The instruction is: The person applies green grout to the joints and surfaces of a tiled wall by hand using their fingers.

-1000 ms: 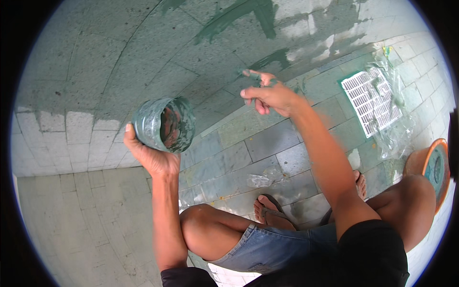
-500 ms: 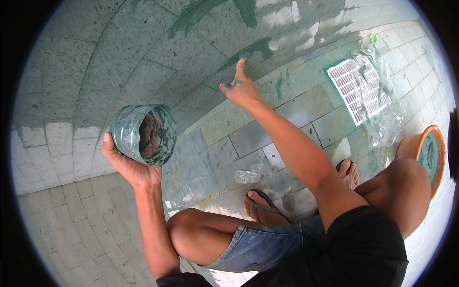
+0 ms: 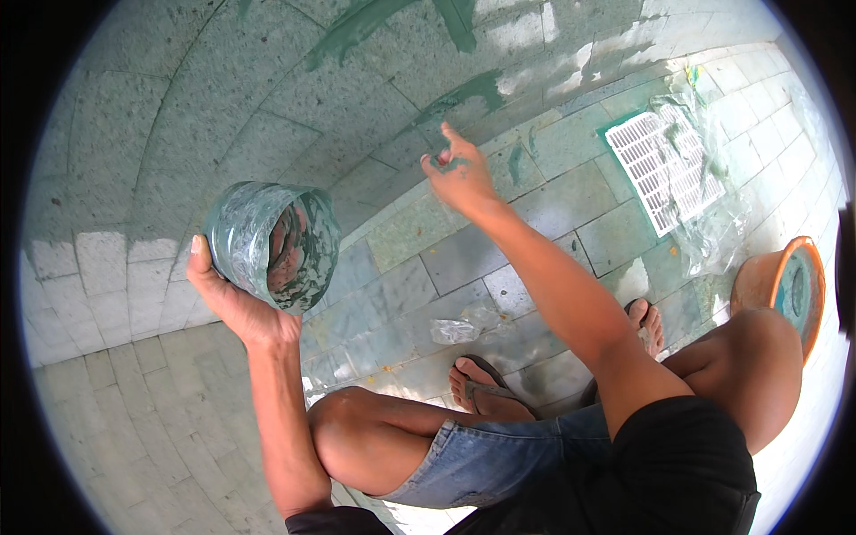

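Note:
In my left hand (image 3: 234, 299) I hold a clear, cut-off plastic container (image 3: 239, 234) by its base, the thumb up its side. It is tilted with its mouth to the right, and grey-green paste coats the inside. My right hand (image 3: 462, 178) reaches forward near the foot of the stone-tiled wall (image 3: 267, 107). One finger is stretched out, apart from another digit, and green paste smears the hand. Nothing shows between its fingers; the farther ones are hidden. Just beyond the fingertip, a dark green smear (image 3: 481, 92) covers the wall's lower part.
A white slotted grate (image 3: 655, 165) lies on the floor at right, beside crumpled clear plastic (image 3: 713, 223). An orange-rimmed tub (image 3: 753, 281) stands by my right knee. Clear plastic scraps (image 3: 455, 331) lie before my sandalled feet. More green streaks (image 3: 366, 31) mark the wall higher up.
My right hand has drawn back from the green smear on the wall, its fingertip now lower. The container in my left hand has turned and shifted slightly right.

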Available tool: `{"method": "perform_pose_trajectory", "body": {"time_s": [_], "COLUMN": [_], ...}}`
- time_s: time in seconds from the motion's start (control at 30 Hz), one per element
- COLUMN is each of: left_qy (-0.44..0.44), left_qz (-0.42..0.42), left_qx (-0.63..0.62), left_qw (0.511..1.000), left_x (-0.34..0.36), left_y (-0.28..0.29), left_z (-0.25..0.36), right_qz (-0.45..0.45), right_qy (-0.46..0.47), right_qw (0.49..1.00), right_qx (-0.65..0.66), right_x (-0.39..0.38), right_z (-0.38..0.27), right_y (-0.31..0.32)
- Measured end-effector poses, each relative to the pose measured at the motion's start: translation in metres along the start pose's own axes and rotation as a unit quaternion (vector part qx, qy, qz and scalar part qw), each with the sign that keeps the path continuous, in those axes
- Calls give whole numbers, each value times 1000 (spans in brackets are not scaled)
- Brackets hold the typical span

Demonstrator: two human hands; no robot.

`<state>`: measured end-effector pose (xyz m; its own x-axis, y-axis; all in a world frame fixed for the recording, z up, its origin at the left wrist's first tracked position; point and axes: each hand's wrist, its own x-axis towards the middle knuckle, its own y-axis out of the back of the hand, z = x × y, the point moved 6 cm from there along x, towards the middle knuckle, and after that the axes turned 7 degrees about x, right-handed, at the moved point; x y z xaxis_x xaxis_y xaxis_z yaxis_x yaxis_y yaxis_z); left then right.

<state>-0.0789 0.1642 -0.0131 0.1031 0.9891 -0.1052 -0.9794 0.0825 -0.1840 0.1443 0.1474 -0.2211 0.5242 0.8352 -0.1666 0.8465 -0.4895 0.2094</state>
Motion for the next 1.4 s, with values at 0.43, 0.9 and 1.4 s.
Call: {"method": "perform_pose_trajectory", "body": {"time_s": [0.43,0.9,1.4], "left_qy": [-29,-14,-19], "left_qz": [3,18,29], "left_qx": [1,-15,15], "left_qw": [1000,1000,999], "left_x": [1,-5,-4], "left_y": [5,7,0], "left_z": [2,4,2], "right_qz": [-45,-61,-69], "right_qy": [-55,-22,-26], "right_qw": [986,991,997], "right_qx": [152,118,7], "right_x": [11,1,11], "right_z": [0,23,13], "right_y": [-22,-41,-19]}}
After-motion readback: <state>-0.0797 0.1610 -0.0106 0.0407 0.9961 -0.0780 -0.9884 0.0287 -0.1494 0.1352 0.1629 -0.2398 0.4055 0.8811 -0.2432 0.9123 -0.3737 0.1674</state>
